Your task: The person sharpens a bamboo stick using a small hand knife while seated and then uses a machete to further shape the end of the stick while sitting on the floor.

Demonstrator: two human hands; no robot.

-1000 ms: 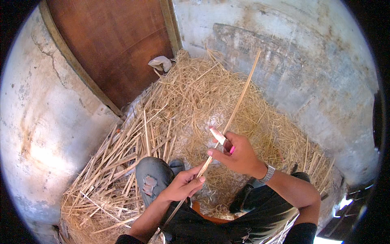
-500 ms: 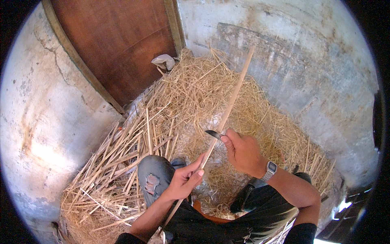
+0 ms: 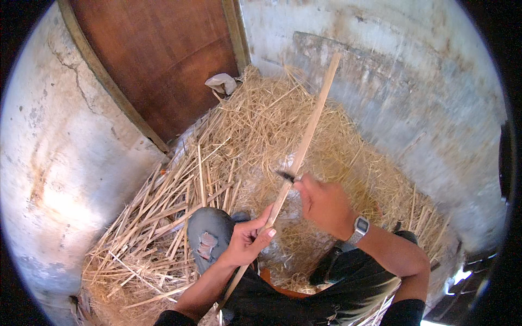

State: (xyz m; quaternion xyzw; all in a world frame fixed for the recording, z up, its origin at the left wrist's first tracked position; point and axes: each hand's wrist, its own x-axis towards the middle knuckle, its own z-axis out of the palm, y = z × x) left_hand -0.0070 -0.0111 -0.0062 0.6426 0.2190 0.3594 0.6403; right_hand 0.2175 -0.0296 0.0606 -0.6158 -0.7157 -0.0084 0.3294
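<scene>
- The long pale strip (image 3: 304, 141) (split bamboo or cane, by the look of it) runs slantwise from beside the person's lap up over the straw, its far end reaching toward the grey wall (image 3: 413, 92).
- The left hand (image 3: 247, 242) is wrapped around the strip's lower part, fingers curled over it and thumb laid along it, just above the knee in torn jeans (image 3: 209, 239).
- The right hand (image 3: 326, 204) is closed around the handle of a small dark-bladed knife (image 3: 285, 175); the blade tip pokes out leftward and meets the strip a little above the left hand's hold.
- So the strip passes through the left hand, then crosses under the knife, with both hands close together on its lower half and the long upper part free in the air.
- Handling, as a judgement: the strip looks light and thin, stiff along its length yet springy, liable to flex or whip at the free end; its edges may be sharp or splintery, so a firm hold low down, behind the blade, seems the safest place.
- Around the person lies a deep bed of straw and shavings (image 3: 261, 125), with coarser offcut slats (image 3: 157, 217) heaped to the left, below a brown wooden door (image 3: 157, 60).
- A wristwatch (image 3: 360, 225) sits on the right wrist.
</scene>
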